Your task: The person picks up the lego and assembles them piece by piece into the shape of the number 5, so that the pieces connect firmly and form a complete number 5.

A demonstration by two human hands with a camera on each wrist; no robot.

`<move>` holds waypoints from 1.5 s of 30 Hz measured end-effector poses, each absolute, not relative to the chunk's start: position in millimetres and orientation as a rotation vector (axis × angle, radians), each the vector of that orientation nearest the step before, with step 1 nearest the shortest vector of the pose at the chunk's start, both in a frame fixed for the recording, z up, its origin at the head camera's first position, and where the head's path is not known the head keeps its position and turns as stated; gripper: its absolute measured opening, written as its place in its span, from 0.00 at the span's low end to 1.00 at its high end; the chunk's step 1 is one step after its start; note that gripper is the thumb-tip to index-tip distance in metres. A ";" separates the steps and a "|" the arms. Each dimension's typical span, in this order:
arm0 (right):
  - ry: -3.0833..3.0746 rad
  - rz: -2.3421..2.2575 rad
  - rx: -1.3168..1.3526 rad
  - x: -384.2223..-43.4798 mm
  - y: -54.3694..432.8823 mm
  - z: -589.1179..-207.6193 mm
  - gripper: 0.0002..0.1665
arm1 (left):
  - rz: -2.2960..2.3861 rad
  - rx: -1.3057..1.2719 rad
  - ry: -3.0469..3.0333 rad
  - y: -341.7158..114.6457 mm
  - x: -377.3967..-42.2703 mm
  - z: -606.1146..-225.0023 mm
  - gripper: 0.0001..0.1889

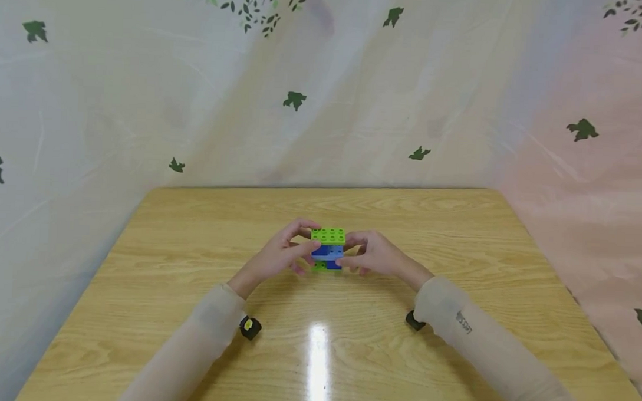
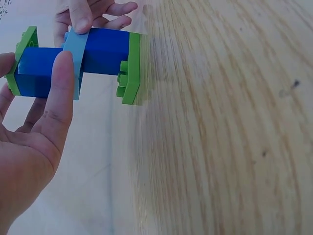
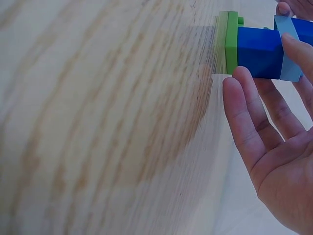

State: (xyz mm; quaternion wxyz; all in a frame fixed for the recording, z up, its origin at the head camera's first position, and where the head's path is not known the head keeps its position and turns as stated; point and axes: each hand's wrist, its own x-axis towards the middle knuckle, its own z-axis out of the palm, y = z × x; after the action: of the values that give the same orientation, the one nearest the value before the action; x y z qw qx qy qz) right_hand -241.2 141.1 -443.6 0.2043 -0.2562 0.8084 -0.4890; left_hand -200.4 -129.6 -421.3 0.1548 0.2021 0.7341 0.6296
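Observation:
A small stack of toy building bricks stands on the wooden table. It has a lime green studded plate [image 1: 328, 235] on top, an upper dark blue brick [image 2: 36, 73], a light blue plate [image 2: 76, 46] in the middle, a lower dark blue brick [image 3: 259, 51] and a green base plate [image 2: 132, 68] at the table. From the left side my left hand [image 1: 279, 252] grips the upper part, its thumb along the dark blue brick and light blue plate. My right hand [image 1: 380, 255] holds the stack's right side at the light blue plate, with several fingers extended lower down beside it.
The wooden table [image 1: 192, 231] runs back to a pale cloth backdrop [image 1: 356, 107] with dark green leaf shapes. Small black devices show at both cuffs, one by the left sleeve [image 1: 188, 343] and another under the right sleeve [image 1: 486, 342].

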 end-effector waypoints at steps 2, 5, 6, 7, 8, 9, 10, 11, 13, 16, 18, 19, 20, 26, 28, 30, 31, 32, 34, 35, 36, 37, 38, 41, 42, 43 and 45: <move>2.255 -1.361 -0.716 -240.7 141.4 -442.6 0.23 | 1.809 0.577 2.103 -129.1 -200.5 -421.2 0.19; 2.252 -1.362 -0.719 -240.7 141.3 -442.1 0.23 | 1.818 0.573 2.110 -129.1 -200.6 -421.0 0.19; 2.250 -1.364 -0.718 -240.7 141.2 -441.9 0.23 | 1.821 0.575 2.111 -129.1 -200.6 -420.8 0.19; 2.249 -1.367 -0.717 -240.8 140.9 -441.9 0.24 | 1.824 0.574 2.112 -129.1 -200.6 -420.7 0.19; 2.250 -1.368 -0.718 -241.0 140.6 -441.8 0.24 | 1.828 0.575 2.112 -129.1 -200.5 -420.4 0.19; 2.248 -1.370 -0.719 -241.2 140.3 -441.8 0.24 | 1.830 0.578 2.113 -129.2 -200.4 -420.2 0.19; 2.247 -1.371 -0.721 -241.3 139.9 -441.8 0.24 | 1.831 0.582 2.112 -129.2 -200.2 -419.9 0.19; 2.244 -1.373 -0.724 -241.2 139.5 -441.7 0.24 | 1.832 0.584 2.112 -129.3 -200.0 -419.7 0.19; 2.242 -1.372 -0.728 -241.0 139.2 -441.7 0.23 | 1.833 0.581 2.111 -129.5 -199.8 -420.0 0.19; 2.240 -1.372 -0.733 -239.9 139.3 -441.1 0.23 | 1.837 0.583 2.109 -129.4 -199.5 -421.5 0.19; 2.240 -1.372 -0.733 -239.2 139.8 -440.9 0.23 | 1.843 0.580 2.110 -129.0 -199.2 -423.3 0.18; 2.239 -1.372 -0.731 -238.9 140.1 -440.9 0.23 | 1.847 0.582 2.112 -128.6 -199.0 -424.2 0.18; 2.240 -1.370 -0.730 -238.5 140.5 -440.8 0.23 | 1.852 0.583 2.114 -128.0 -198.6 -425.2 0.18; 2.237 -1.376 -0.703 -238.0 141.7 -440.1 0.23 | 1.887 0.586 2.125 -124.1 -196.6 -427.4 0.19; 2.227 -1.392 -0.697 -237.9 141.8 -440.1 0.23 | 1.880 0.591 2.147 -123.4 -197.0 -427.1 0.19; 2.207 -1.411 -0.710 -237.6 142.0 -440.9 0.23 | 1.855 0.598 2.186 -123.5 -197.9 -426.8 0.19; 2.197 -1.420 -0.722 -237.4 142.0 -441.6 0.23 | 1.832 0.604 2.214 -124.0 -198.4 -426.7 0.19; 2.184 -1.428 -0.738 -237.2 141.8 -442.3 0.24 | 1.808 0.611 2.243 -124.5 -198.8 -426.0 0.19; 2.162 -1.433 -0.772 -235.9 141.4 -442.5 0.28 | 1.753 0.627 2.298 -126.2 -199.8 -425.2 0.20; 2.153 -1.434 -0.780 -234.8 141.4 -442.1 0.31 | 1.732 0.632 2.321 -127.1 -199.9 -424.7 0.21; 2.152 -1.436 -0.789 -233.8 141.4 -441.2 0.34 | 1.721 0.635 2.337 -128.0 -200.0 -424.4 0.22; 2.153 -1.441 -0.797 -232.8 141.5 -439.9 0.37 | 1.720 0.640 2.347 -129.1 -200.4 -424.7 0.24; 2.150 -1.454 -0.801 -231.3 141.7 -438.0 0.39 | 1.726 0.644 2.351 -130.1 -200.7 -425.2 0.26; 2.153 -1.498 -0.813 -227.6 142.9 -431.3 0.41 | 1.775 0.661 2.338 -132.1 -200.6 -425.4 0.31; 2.144 -1.516 -0.820 -227.0 143.1 -429.4 0.39 | 1.795 0.669 2.327 -132.5 -200.2 -425.2 0.32; 2.129 -1.531 -0.820 -226.3 143.3 -427.7 0.37 | 1.812 0.677 2.317 -132.7 -199.7 -424.9 0.32; 2.096 -1.545 -0.820 -225.1 143.5 -424.9 0.33 | 1.840 0.697 2.291 -131.6 -198.9 -424.2 0.32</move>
State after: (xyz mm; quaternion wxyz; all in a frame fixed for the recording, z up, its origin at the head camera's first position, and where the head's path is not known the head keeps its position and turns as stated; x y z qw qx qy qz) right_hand -225.1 143.5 -424.9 0.2042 -0.2941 0.7515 -0.5541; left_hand -198.9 -131.6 -424.2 0.0609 0.2305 0.7573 0.6080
